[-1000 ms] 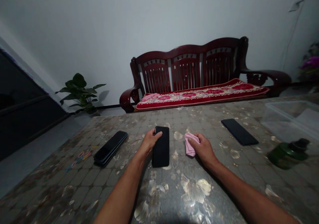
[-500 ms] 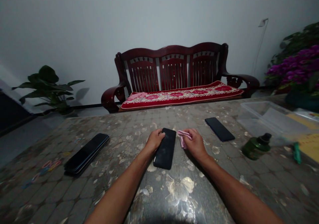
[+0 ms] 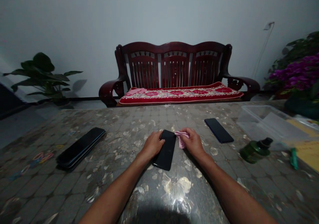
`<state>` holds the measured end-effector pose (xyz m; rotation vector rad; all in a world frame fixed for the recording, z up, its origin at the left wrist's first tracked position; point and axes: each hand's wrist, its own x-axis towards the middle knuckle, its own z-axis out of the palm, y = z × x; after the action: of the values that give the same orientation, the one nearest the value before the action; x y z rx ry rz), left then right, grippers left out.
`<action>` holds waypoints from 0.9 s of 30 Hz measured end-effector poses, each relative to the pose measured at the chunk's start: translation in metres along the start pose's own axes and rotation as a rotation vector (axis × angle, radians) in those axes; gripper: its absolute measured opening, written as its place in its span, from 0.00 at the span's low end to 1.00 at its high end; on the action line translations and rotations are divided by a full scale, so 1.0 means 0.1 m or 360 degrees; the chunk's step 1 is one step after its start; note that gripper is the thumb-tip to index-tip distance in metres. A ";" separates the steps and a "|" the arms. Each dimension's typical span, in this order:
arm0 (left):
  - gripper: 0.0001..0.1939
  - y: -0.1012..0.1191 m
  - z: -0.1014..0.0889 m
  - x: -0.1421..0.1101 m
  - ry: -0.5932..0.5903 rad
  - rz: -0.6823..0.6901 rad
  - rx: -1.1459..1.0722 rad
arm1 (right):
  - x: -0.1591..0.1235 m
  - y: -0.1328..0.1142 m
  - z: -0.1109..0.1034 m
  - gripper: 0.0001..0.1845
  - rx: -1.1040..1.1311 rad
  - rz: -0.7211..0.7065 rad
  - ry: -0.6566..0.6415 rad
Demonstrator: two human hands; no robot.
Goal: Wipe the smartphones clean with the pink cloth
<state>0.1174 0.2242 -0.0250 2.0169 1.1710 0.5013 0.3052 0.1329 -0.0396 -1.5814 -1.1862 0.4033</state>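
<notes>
A black phone (image 3: 166,149) lies flat on the flower-patterned table (image 3: 174,190) in front of me. My left hand (image 3: 152,146) rests on its left edge, fingers curled over the top corner, holding it down. My right hand (image 3: 193,142) is closed on a small folded pink cloth (image 3: 180,138), which touches the phone's upper right corner.
A stack of dark phones (image 3: 79,147) lies at the left, another black phone (image 3: 218,130) at the right. A green bottle (image 3: 255,149) lies on its side near a clear plastic bin (image 3: 271,124). Coloured bands (image 3: 41,157) sit far left. A red wooden bench (image 3: 174,74) stands behind.
My view swung to the right, then steadied. My right hand moved the pink cloth leftward to the phone's upper corner. My left hand stayed on the phone.
</notes>
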 end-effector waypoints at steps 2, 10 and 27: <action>0.19 0.00 -0.02 -0.07 -0.0018 0.0007 0.0006 | 0.00 -0.02 0.00 0.11 -0.0060 -0.0069 -0.0003; 0.22 -0.01 -0.08 -0.29 -0.0121 0.0091 -0.0122 | -0.01 -0.04 0.01 0.17 0.0088 0.0086 -0.0156; 0.24 -0.04 -0.18 -0.68 -0.0308 0.0418 0.0148 | -0.13 -0.11 0.03 0.15 -0.0446 -0.0538 -0.0392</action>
<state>0.0690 0.1745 -0.0141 2.2578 0.8318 0.3733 0.2919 0.1232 -0.0348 -1.5552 -1.7297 0.2201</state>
